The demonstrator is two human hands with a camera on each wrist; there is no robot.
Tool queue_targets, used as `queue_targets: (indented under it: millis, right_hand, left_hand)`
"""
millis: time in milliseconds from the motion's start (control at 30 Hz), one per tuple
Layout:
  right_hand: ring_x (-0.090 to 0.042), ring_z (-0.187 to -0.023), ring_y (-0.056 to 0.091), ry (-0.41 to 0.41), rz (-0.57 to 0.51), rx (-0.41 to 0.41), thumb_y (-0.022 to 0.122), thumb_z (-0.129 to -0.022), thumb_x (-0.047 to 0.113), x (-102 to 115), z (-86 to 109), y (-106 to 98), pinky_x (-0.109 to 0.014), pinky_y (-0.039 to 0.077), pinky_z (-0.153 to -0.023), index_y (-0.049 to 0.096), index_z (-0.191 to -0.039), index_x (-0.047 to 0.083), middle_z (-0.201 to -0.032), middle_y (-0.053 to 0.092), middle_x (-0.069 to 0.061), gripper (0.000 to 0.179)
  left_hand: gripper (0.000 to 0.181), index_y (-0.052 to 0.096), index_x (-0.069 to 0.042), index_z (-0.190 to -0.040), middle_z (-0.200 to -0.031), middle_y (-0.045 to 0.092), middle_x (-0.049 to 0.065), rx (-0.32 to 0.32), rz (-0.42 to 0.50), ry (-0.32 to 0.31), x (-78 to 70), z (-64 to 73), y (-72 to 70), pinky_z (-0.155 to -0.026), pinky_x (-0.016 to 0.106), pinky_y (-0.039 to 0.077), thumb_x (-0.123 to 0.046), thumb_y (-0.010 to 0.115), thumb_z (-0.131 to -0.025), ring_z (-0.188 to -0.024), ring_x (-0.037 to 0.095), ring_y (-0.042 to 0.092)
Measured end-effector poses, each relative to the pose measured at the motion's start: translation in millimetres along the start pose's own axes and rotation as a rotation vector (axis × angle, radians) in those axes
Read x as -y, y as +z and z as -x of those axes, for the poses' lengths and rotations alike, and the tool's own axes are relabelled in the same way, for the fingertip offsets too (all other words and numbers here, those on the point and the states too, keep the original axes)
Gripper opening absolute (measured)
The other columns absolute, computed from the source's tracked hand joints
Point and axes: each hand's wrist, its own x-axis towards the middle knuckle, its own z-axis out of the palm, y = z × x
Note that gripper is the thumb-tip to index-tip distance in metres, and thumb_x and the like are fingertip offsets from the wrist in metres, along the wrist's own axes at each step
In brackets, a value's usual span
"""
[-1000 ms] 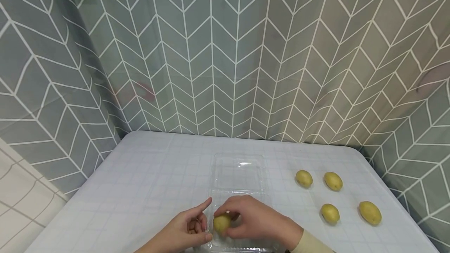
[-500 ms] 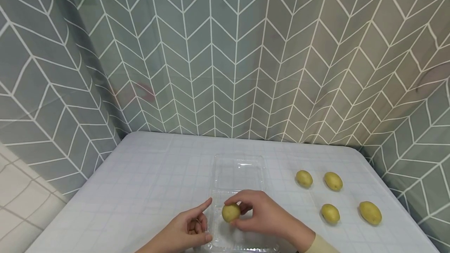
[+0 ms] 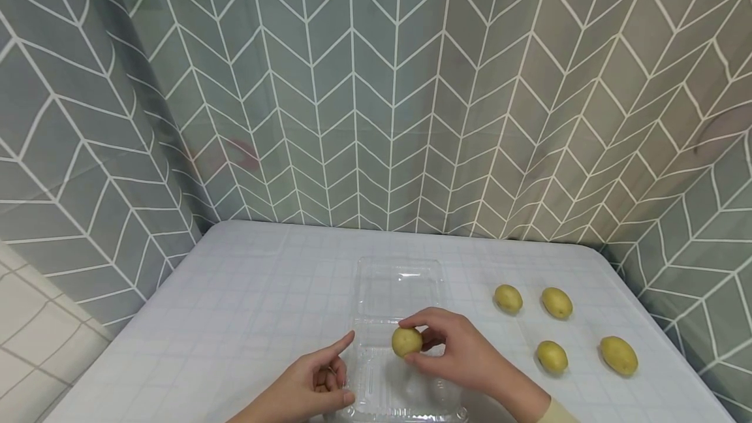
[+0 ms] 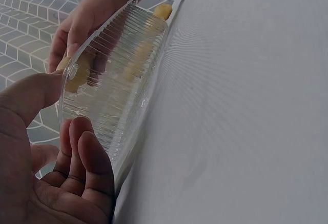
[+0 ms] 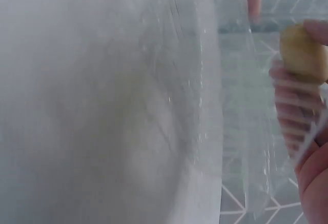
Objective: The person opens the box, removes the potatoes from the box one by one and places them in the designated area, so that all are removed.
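My right hand (image 3: pixel 452 348) pinches a yellow lemon (image 3: pixel 407 342) between thumb and fingers over the clear plastic clamshell box (image 3: pixel 384 380). In the left wrist view the lemon (image 4: pixel 78 78) shows at about rim height, partly through the ribbed wall. On the box's left side, my left hand (image 3: pixel 314 380) holds the rim, its thumb at the edge and its curled fingers by the outer wall. Its index finger points forward, free of the box. In the right wrist view the lemon (image 5: pixel 302 54) appears behind blurred clear plastic.
Several lemons lie loose on the table to the right, among them a far one (image 3: pixel 508 299) and a right-hand one (image 3: pixel 619 356). The box's lid (image 3: pixel 399 286) lies folded back, away from me. A patterned curtain (image 3: pixel 376 96) hangs behind the white-covered table (image 3: pixel 247 292).
My right hand has moved the lemon from the box's left side rightward and away from me, apparently upward too. The left hand has stayed in place, and the loose lemons have not moved.
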Motion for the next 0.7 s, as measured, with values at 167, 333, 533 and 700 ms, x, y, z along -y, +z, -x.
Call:
queue_targets:
  millis: [167,333,533,700]
  right_hand:
    - [-0.012,-0.085,0.068,0.014,0.007,-0.047,0.079,-0.087,0.024,-1.0,6.4,-7.5,-0.033,0.057,-0.075,0.066,-0.12,0.02,-0.111,0.066,0.006,0.036]
    - [-0.014,-0.086,0.069,0.032,-0.007,-0.087,0.079,-0.087,0.024,-1.4,13.0,-12.8,-0.033,0.057,-0.074,0.066,-0.122,0.018,-0.111,0.066,0.004,0.038]
    - [-0.014,-0.087,0.069,0.096,0.0,-0.138,0.079,-0.086,0.025,-3.3,21.2,-19.7,-0.034,0.057,-0.075,0.066,-0.121,0.018,-0.112,0.066,0.004,0.038]
    - [-0.015,-0.087,0.069,0.143,0.007,-0.181,0.079,-0.086,0.025,-4.7,30.4,-26.3,-0.034,0.057,-0.075,0.066,-0.121,0.017,-0.114,0.066,0.003,0.038]
  left_hand:
    - [0.08,0.027,0.001,-0.154,-0.094,0.054,0.005,-0.004,-0.005,0.004,0.5,-0.1,0.4,-0.067,0.018,0.049,-0.01,0.073,-0.089,-0.072,0.002,0.052]
    - [0.08,0.026,0.002,-0.154,-0.094,0.054,0.005,0.001,-0.008,0.018,1.5,0.4,-0.1,-0.067,0.017,0.049,-0.01,0.073,-0.09,-0.073,0.001,0.052]
    - [0.079,0.026,0.001,-0.154,-0.095,0.054,0.006,0.005,-0.001,0.016,1.1,0.3,-0.4,-0.067,0.018,0.049,-0.009,0.072,-0.091,-0.073,0.002,0.052]
    - [0.08,0.026,0.0,-0.155,-0.095,0.054,0.005,0.006,-0.002,0.01,0.8,0.3,-0.3,-0.067,0.018,0.049,-0.009,0.072,-0.09,-0.073,0.002,0.052]
